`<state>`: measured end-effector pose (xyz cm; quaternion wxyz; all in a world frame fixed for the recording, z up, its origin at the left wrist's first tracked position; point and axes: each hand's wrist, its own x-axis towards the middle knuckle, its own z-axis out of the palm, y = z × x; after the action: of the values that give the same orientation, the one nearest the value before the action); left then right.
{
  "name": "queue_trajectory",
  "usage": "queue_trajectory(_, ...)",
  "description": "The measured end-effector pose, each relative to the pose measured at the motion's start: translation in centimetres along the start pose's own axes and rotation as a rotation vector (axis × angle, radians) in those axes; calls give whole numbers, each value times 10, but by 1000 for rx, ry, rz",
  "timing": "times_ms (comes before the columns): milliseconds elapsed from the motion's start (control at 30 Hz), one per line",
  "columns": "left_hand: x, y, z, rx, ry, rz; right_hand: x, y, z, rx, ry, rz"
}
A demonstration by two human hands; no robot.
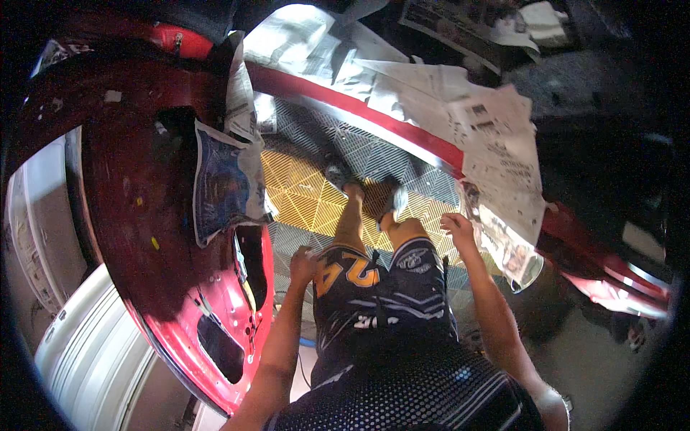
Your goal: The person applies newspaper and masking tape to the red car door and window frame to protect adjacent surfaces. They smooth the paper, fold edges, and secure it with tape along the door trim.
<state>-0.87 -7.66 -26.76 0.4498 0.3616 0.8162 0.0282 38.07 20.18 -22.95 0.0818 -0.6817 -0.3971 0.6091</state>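
My left hand (305, 266) hangs beside my shorts, close to the bare inner side of a red car door (255, 337). Its fingers look curled in; a pale spot shows at the tips, too small to name. Over by the red door sill (402, 131), my right hand (458, 228) is held in the air with its fingers apart and nothing seen in it. Newspaper sheets (496, 144) cover the car's opening just beyond that hand. Another printed sheet (228, 183) hangs over the door's upper part.
Grey and yellow grid floor tiles (298, 190) lie under my feet between door and sill. A white ribbed shutter or panel (97, 352) stands behind the door at left. More red bodywork (611, 276) is at the right. The car's interior is dark.
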Motion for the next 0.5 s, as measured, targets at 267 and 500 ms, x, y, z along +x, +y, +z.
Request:
queue_trajectory(267, -129, -50, 53, -291, -141, -308, -71, 125, -72, -118, -26, -119)
queue_trajectory(500, -242, -88, 175, 69, -158, -64, -169, 295, -143, -105, 114, -34)
